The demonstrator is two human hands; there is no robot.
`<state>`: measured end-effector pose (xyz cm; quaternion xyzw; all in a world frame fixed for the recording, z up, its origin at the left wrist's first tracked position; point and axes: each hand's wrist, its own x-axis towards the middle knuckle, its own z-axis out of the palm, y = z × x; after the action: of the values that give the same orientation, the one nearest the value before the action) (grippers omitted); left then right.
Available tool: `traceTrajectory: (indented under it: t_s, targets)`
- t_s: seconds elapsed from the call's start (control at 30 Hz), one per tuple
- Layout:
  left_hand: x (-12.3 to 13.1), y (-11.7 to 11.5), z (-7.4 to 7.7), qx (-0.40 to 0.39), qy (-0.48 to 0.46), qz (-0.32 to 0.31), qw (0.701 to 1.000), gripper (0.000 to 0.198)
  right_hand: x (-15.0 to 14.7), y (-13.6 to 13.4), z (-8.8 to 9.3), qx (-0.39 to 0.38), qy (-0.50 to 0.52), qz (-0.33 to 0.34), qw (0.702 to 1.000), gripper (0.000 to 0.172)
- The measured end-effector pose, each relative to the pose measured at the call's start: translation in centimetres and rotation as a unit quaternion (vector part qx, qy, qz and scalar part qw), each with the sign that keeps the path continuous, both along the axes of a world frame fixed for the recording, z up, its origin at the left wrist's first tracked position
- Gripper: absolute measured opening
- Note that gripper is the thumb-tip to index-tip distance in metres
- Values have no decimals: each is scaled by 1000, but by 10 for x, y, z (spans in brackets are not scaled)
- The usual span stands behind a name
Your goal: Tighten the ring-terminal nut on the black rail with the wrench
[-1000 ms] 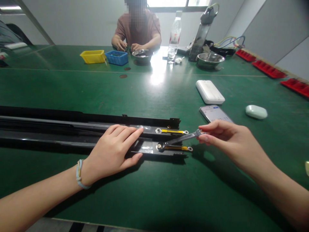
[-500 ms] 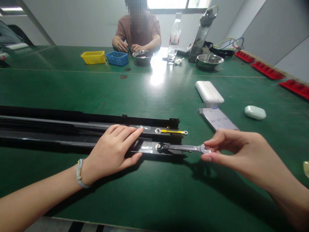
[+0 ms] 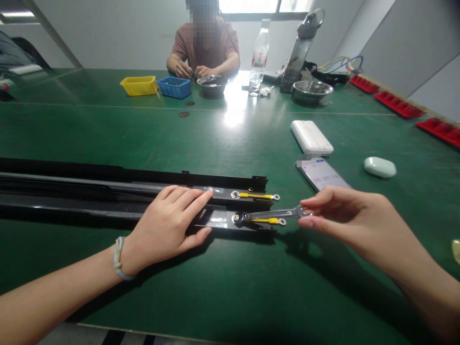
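Observation:
Two long black metal rails [image 3: 89, 213] lie side by side across the left of the table. My left hand [image 3: 172, 220] rests flat over both near their right ends, fingers outstretched and holding nothing. Between thumb and fingers, my right hand [image 3: 359, 225] pinches the open end of a combination wrench [image 3: 269, 214]. The wrench's ring end sits around a nut [image 3: 236, 218] on the nearer rail. Partly under the wrench is a yellow-sleeved cable with a ring terminal [image 3: 282, 222]. A similar yellow cable [image 3: 257, 196] is fixed to the farther rail.
Beyond my right hand lie a phone [image 3: 323, 175], a white power bank [image 3: 311, 137] and a pale case [image 3: 380, 167]. Farther back stand yellow [image 3: 139, 86] and blue bins [image 3: 174, 88], metal bowls [image 3: 312, 91] and bottles [image 3: 259, 60]. A person [image 3: 204, 48] sits opposite.
My right hand has swung the wrench's open end slightly away from me, uncovering the nearer yellow cable and its ring terminal. My left hand has stayed in place.

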<state>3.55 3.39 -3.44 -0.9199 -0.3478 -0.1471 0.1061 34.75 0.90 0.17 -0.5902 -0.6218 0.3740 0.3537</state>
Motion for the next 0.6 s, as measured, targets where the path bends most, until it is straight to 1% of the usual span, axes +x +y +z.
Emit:
traceTrajectory:
  t_s: [0.13,0.37,0.5,0.6]
  targets:
    - [-1,-3,2,-2,1,1,1000,53,-3,3,0,-17,40,-21,999,28]
    - [-3,-8,5,5,2,1,1000,53,-12,10,3,-28,59,-55,996,35]
    - [-2,-8,6,2,4,5,1000,52,-13,9,2,-14,63,-49,997,34]
    - [-2,-8,6,0,3,4,1000,52,-11,9,3,-22,69,-47,996,33]
